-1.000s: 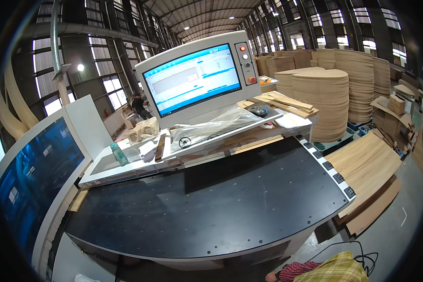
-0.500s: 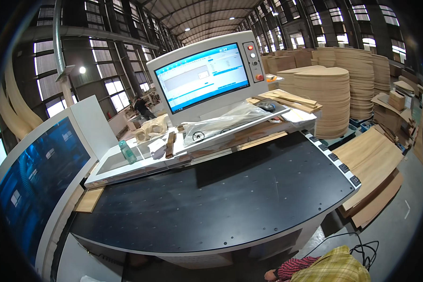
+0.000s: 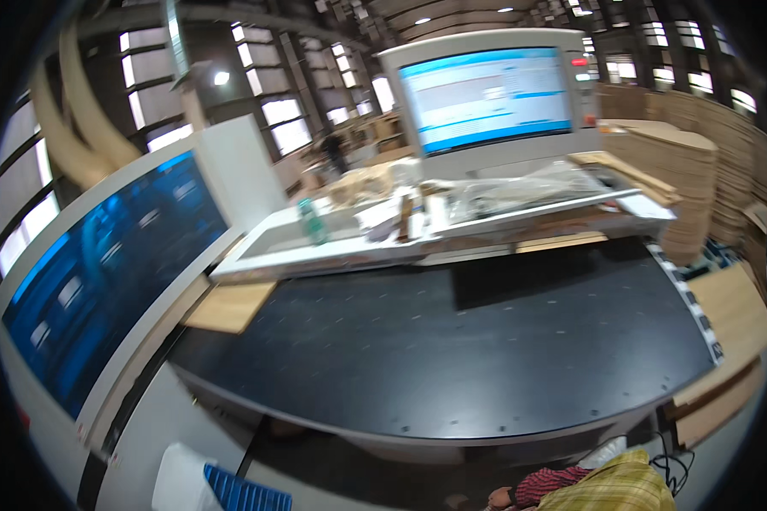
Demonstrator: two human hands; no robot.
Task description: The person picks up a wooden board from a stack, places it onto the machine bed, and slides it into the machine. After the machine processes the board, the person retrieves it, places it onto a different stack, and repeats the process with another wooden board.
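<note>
My right hand (image 3: 500, 497) shows only in part at the lower edge, beside a pink-and-black checked sleeve and yellow plaid cloth (image 3: 614, 487). Its fingers are too small and blurred to read, and I see nothing in it. The black machine table (image 3: 452, 358), dotted with small holes, stretches out in front of me and is the nearest large thing to that hand. My left hand is out of view. A flat piece of light wood (image 3: 230, 307) lies at the table's left end, by the white machine housing.
A lit monitor (image 3: 490, 98) stands behind the table, above a ledge with plastic film (image 3: 528, 192) and a green bottle (image 3: 313, 223). Blue machine windows (image 3: 111, 255) rise at left. Curved wood stacks (image 3: 682, 170) stand right. A blue ridged container (image 3: 247, 491) sits lower left.
My view has swung left, so the table and monitor sit farther right in the picture. The blue container has come into view. My right hand stays low, near the bottom edge.
</note>
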